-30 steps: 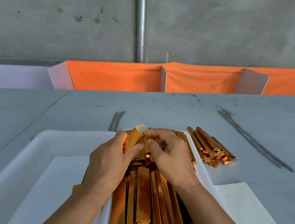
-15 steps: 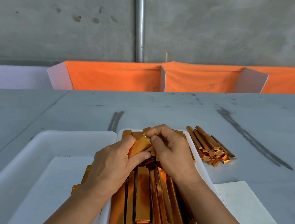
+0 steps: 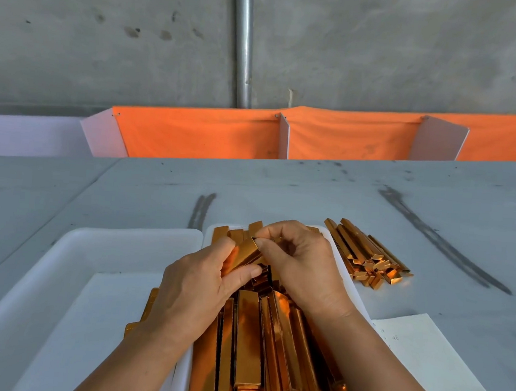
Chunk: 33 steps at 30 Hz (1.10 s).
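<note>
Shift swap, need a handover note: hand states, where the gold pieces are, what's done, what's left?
Left hand: pinches the near end of one gold strip.
Right hand: pinches its far end, apparently folding it.
Both hands work over the right tray, which is packed with gold stock.
Done, by the look of it: the folded pile on the table beside that tray.
Left: finish this strip, probably add it to the pile, then work through the tray's stock.

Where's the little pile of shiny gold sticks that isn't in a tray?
In the head view, the little pile lies on the grey table, just right of the full white tray, beyond the paper sheet.
</note>
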### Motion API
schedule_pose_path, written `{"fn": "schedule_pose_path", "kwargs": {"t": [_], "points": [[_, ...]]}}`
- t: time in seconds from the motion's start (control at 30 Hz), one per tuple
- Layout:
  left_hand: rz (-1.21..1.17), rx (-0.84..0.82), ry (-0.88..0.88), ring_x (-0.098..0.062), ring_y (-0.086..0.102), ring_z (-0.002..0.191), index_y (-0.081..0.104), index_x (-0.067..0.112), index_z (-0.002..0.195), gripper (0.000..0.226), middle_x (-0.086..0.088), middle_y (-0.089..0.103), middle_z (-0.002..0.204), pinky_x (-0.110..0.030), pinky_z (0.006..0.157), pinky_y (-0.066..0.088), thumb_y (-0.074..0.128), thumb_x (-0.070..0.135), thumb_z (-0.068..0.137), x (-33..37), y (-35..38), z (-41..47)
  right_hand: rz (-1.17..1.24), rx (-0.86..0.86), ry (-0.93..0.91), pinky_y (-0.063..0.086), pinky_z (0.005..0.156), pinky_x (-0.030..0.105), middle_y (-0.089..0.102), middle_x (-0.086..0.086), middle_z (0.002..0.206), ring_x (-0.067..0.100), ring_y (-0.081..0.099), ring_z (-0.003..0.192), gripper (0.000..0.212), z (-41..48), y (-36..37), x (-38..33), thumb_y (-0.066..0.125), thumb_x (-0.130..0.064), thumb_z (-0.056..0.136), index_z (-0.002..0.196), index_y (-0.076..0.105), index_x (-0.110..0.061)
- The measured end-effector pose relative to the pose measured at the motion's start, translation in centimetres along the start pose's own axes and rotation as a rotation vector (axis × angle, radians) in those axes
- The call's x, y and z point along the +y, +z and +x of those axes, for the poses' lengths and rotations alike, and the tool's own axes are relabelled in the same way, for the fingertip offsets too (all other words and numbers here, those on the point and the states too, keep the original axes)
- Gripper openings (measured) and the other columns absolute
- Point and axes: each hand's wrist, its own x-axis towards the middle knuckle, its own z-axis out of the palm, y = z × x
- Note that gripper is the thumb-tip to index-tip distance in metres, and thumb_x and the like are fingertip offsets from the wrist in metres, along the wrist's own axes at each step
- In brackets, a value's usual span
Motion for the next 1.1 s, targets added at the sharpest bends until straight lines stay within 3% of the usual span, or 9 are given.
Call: {"fn": "schedule_pose_path", "kwargs": {"t": [0.13,0.23,0.3,0.37,0.5,0.63,0.8,0.97,1.1], "points": [[-0.009,0.017,0.003,-0.005,0.049,0.053,0.043,0.035,0.091,0.045,0.015,0.044,0.06,-0.013,0.05,0.03,0.036,0.076,0.075,0.2,0.0,0.0,0.047,-0.034,0.032,0.046,0.055,0.014,0.068,-0.009,0.08,0.007,0.061,0.065,0.013,-0.1,-0.1,-0.1,0.063,-0.025,0.095,0.09,0.073,-0.029],[-0.079,0.031,-0.001,-0.004,0.056,0.06,0.047,0.041,0.119,0.053,0.016,0.051,0.065,-0.018,0.054,0.043,0.037,0.074,0.079,0.3,0.0,0.0,0.066,-0.04,-0.006,0.048,0.06,0.013,0.067,-0.017,0.086,0.006,0.065,0.073,0.018,-0.3,0.1,-0.3,0.063,-0.025,0.095,0.087,0.072,-0.038],[-0.116,0.044,-0.005,-0.005,0.058,0.06,0.045,0.042,0.127,0.055,0.015,0.053,0.064,-0.026,0.056,0.051,0.039,0.072,0.081,0.3,-0.1,0.0,0.091,-0.045,-0.03,0.05,0.065,0.011,0.065,-0.026,0.091,0.002,0.066,0.078,0.026,-0.4,0.4,-0.5,0.065,-0.022,0.094,0.086,0.069,-0.046],[-0.129,0.054,-0.004,-0.005,0.058,0.057,0.048,0.039,0.126,0.057,0.014,0.053,0.061,-0.029,0.054,0.052,0.038,0.072,0.081,0.3,-0.1,0.1,0.106,-0.046,-0.028,0.049,0.065,0.01,0.066,-0.027,0.089,-0.002,0.065,0.074,0.029,-0.4,0.6,-0.6,0.067,-0.019,0.093,0.086,0.067,-0.047],[-0.142,0.053,-0.022,-0.007,0.057,0.056,0.051,0.034,0.121,0.059,0.012,0.052,0.061,-0.029,0.053,0.052,0.036,0.073,0.079,0.2,-0.1,0.1,0.153,-0.033,0.01,0.049,0.058,0.012,0.07,-0.011,0.074,0.004,0.067,0.064,0.025,-0.6,0.8,-0.5,0.067,-0.021,0.094,0.099,0.066,-0.046],[-0.154,0.077,-0.021,-0.003,0.057,0.056,0.053,0.033,0.119,0.057,0.014,0.051,0.06,-0.017,0.05,0.044,0.037,0.071,0.08,0.3,-0.1,0.1,0.188,-0.05,-0.001,0.052,0.062,0.011,0.073,-0.016,0.086,0.003,0.069,0.07,0.025,-0.7,1.0,-0.4,0.064,-0.019,0.095,0.115,0.071,-0.033],[-0.158,0.079,-0.03,-0.006,0.058,0.054,0.051,0.031,0.12,0.057,0.011,0.054,0.062,-0.022,0.05,0.048,0.035,0.07,0.081,0.1,0.0,0.1,0.265,-0.104,0.038,0.045,0.052,0.006,0.072,-0.014,0.073,-0.003,0.062,0.055,0.025,-0.7,1.2,-0.3,0.064,-0.016,0.096,0.115,0.071,-0.031],[-0.149,0.074,-0.024,-0.006,0.057,0.054,0.052,0.029,0.118,0.056,0.009,0.054,0.061,-0.027,0.05,0.05,0.035,0.069,0.083,0.0,0.1,0.0,0.283,-0.072,0.036,0.044,0.05,0.007,0.074,-0.01,0.076,-0.002,0.061,0.051,0.022,-0.7,1.2,-0.4,0.065,-0.013,0.094,0.109,0.074,-0.028],[-0.151,0.111,-0.001,-0.007,0.055,0.053,0.049,0.034,0.106,0.054,0.011,0.049,0.058,-0.019,0.045,0.043,0.031,0.08,0.083,0.2,0.0,0.1,0.355,-0.049,0.077,0.044,0.049,0.009,0.075,-0.004,0.081,-0.001,0.057,0.047,0.024,-0.6,0.8,-0.6,0.057,-0.022,0.1,0.116,0.071,-0.032]]}}
